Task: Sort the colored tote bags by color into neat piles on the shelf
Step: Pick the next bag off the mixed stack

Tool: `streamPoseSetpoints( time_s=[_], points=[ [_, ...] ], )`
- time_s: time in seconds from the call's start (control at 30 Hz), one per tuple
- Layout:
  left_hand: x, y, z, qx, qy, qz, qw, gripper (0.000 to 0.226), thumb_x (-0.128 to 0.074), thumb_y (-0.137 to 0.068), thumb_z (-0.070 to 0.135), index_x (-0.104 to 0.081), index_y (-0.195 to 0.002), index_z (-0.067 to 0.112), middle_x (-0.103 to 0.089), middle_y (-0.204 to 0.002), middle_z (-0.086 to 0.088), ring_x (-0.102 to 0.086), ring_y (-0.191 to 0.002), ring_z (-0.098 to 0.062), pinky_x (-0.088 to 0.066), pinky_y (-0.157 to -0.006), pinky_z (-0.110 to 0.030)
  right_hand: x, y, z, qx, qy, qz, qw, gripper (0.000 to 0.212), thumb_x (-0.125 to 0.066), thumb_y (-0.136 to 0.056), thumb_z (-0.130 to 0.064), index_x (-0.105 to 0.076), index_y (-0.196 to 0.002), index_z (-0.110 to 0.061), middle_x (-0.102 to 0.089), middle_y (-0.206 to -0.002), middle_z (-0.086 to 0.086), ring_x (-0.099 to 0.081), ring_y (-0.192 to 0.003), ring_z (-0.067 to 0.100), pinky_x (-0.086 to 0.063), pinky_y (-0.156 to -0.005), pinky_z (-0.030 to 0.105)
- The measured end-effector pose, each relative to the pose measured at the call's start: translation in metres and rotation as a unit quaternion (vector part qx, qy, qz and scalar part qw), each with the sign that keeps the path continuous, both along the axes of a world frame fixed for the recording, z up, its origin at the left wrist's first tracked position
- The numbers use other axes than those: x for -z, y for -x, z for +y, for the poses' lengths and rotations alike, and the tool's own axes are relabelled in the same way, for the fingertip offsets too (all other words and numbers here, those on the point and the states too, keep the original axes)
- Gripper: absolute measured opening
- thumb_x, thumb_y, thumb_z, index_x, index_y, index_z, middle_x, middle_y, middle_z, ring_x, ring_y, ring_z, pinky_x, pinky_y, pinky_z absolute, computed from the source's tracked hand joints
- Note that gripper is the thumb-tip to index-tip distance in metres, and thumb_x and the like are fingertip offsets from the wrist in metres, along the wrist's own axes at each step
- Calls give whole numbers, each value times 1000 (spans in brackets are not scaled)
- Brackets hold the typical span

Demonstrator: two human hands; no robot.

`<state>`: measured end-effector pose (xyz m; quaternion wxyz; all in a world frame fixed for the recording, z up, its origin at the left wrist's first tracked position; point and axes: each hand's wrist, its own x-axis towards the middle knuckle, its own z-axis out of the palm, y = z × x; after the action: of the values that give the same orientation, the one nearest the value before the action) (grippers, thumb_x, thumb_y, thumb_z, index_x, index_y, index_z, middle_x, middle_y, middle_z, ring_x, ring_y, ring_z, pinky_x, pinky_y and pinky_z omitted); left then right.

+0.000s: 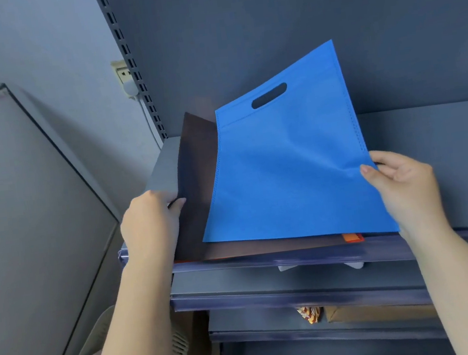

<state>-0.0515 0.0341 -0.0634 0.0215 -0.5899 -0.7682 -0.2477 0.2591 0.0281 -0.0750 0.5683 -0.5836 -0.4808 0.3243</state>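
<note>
The shelf (428, 135) fills the right half of the frame; on its front left part lies a mixed stack, with the blue tote bag (284, 165) at centre frame, tilted up at its handle end, over a dark brown bag (195, 164); an orange bag (353, 237) peeks out at the bottom edge. The right hand (404, 183) pinches the blue bag's right edge, thumb on top; the left hand (150, 217) grips the brown bag's left edge. The risk, as I judge it: the light fabric may drag the brown bag along, or sag and fold, spoiling the pile; a one-edge pinch could slip. No brand, label or writing is legible anywhere.
</note>
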Motion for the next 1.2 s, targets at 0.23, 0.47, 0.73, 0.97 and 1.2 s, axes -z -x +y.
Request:
streamPoseSetpoints(
  time_s=[0.23,0.47,0.73,0.97,1.2],
  points=[
    [-12,0,-39,-8,-144,-188,972,16,-65,-88,11,-74,-99,3,-72,-87,-7,-57,-72,-16,-47,-66,-23,-5,2,-13,-63,-5,95,993,30,-55,-94,-3,-69,-95,-29,-74,-88,-16,-70,-86,7,-58,-78,24],
    [-12,-20,-123,-132,-277,-371,877,21,-68,-87,13,-71,-107,10,-69,-94,4,-57,-70,12,-48,-73,-12,-16,-5,-39,-137,12,185,973,23,-56,-93,-5,-69,-100,-22,-74,-92,-8,-71,-79,8,-58,-65,21],
    [-11,-39,-239,-245,-416,-456,748,20,-66,-88,10,-67,-108,10,-71,-72,19,-62,-73,1,-53,-79,-18,-17,17,-82,-263,67,227,935,20,-55,-94,-10,-70,-95,-24,-75,-91,-1,-71,-76,17,-58,-57,24],
    [-28,-31,-339,-319,-506,-373,709,11,-63,-89,7,-68,-97,14,-70,-69,21,-61,-68,6,-51,-74,-14,-26,75,-113,-402,96,227,882,21,-53,-95,-7,-67,-92,-22,-74,-78,-11,-70,-70,5,-55,-59,17],
    [-45,-32,-456,-387,-574,-291,661,14,-62,-89,6,-67,-95,18,-71,-72,16,-63,-73,-3,-52,-79,-23,-35,158,-184,-530,127,242,803,24,-52,-94,-5,-70,-91,-21,-74,-78,-10,-70,-68,6,-55,-58,18]
  ],
)
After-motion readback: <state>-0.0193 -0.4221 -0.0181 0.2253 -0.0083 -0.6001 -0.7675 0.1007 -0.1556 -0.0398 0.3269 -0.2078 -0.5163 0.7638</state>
